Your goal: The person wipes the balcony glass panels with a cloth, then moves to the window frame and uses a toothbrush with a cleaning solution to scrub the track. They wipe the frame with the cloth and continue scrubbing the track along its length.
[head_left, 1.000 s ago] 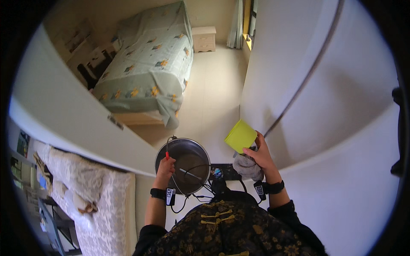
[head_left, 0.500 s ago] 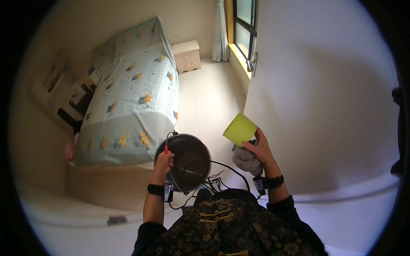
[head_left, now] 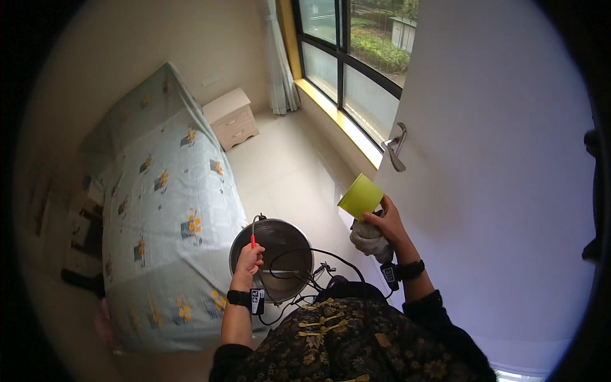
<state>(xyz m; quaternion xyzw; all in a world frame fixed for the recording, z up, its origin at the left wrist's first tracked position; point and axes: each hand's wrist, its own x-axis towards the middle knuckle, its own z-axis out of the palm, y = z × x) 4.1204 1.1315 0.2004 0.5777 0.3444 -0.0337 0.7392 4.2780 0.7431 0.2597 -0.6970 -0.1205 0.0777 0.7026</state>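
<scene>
My left hand (head_left: pixel 249 260) is closed round the red grip of a wire handle on a metal bucket (head_left: pixel 299 230), which hangs below and beside that hand. Inside the bucket it looks dark, with a bright reflection low down. In my right hand (head_left: pixel 391 223) is a yellow-green plastic cup (head_left: pixel 361 196), tilted, with my thumb and fingers around its lower end. A grey cloth (head_left: pixel 370 242) hangs bunched from the same hand, under the cup. Both wrists wear black straps with small devices, and black cables run from them past the bucket.
To the left stands a bed (head_left: pixel 172 210) under a patterned pale-blue cover. Beyond it is a bedside cabinet (head_left: pixel 230 119). A white door (head_left: pixel 471 191) with a metal handle (head_left: pixel 396 146) stands close on my right. A window (head_left: pixel 356 70) and curtain (head_left: pixel 280 63) are at the back.
The view has turned right and moved forward, so the window shows more and the door handle looks nearer. Both hands keep their hold on bucket, cup and cloth.
</scene>
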